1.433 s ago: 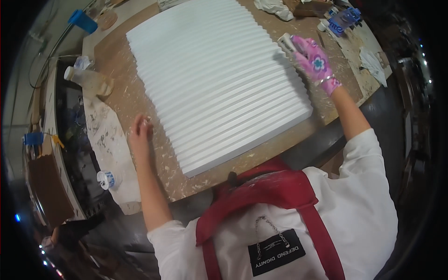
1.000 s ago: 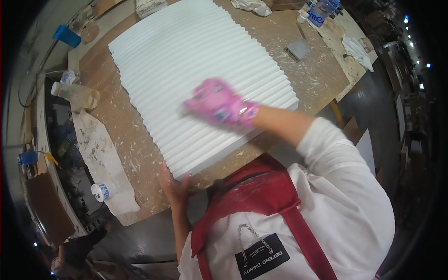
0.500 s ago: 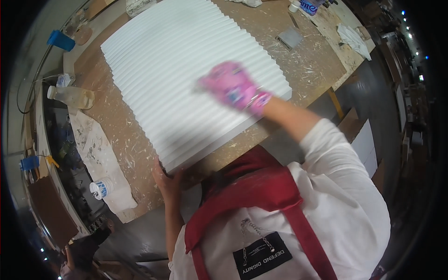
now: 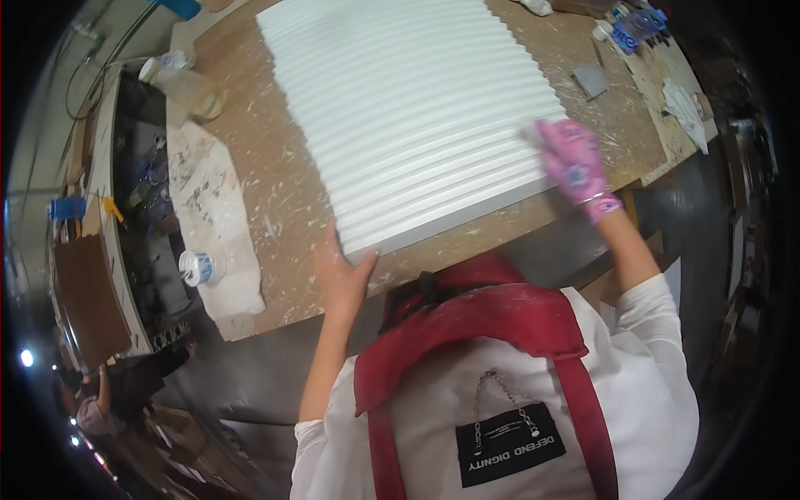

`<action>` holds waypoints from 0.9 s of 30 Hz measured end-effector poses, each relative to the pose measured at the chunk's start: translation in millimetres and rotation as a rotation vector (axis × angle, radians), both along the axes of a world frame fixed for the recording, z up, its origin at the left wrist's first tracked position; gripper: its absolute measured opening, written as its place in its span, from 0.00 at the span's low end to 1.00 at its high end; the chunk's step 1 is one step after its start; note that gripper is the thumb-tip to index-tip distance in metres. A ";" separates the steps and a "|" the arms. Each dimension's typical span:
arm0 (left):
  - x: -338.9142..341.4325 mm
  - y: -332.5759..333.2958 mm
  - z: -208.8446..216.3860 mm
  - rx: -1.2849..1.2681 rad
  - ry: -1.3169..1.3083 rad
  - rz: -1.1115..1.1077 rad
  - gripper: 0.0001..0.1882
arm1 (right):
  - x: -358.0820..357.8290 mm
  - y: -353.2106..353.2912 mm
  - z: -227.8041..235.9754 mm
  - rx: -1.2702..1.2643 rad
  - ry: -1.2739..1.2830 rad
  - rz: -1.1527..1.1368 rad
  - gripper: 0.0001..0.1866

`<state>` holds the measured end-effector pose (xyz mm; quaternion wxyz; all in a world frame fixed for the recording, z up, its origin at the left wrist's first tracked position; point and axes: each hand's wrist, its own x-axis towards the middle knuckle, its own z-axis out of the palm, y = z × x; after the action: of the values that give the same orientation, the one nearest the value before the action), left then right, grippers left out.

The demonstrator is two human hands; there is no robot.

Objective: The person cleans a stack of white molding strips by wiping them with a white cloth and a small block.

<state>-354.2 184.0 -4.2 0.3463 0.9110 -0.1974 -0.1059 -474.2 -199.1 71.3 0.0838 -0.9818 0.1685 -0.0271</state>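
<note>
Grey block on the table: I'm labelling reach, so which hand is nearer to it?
Right. The gloved right hand is at the near right corner of the white ridged panel, nearer you than the grey block; the bare left hand is at its near left corner.

This looks like a workshop. A broad brown worktable point(image 4: 283, 192) is scuffed and flecked with white, and a big ridged white panel point(image 4: 417, 108) lies across it. A stained pale sheet point(image 4: 212, 183), a cloudy plastic bottle point(image 4: 193, 90) and a small white tub point(image 4: 198, 268) sit along its left side. The wearer's red apron point(image 4: 475, 321), the bare grey floor point(image 4: 275, 379) and cardboard boxes point(image 4: 179, 433) fit too.
</note>
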 end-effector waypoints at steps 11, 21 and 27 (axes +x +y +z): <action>-2.2 -0.2 -11.3 -0.086 -0.136 -0.010 0.44 | 85.3 151.9 -18.7 0.032 -0.359 0.787 0.08; -4.0 1.7 -11.4 -0.066 -0.113 -0.031 0.45 | 162.2 151.4 -11.1 -0.016 -0.359 0.723 0.19; -2.4 0.8 -0.8 -0.081 -0.063 -0.042 0.42 | 322.8 312.3 -45.7 0.376 -0.436 0.893 0.19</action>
<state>-356.7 184.8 -5.0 0.3740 0.8948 -0.2315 -0.0766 -151.4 113.2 25.6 0.2946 -0.8976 -0.2855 -0.1614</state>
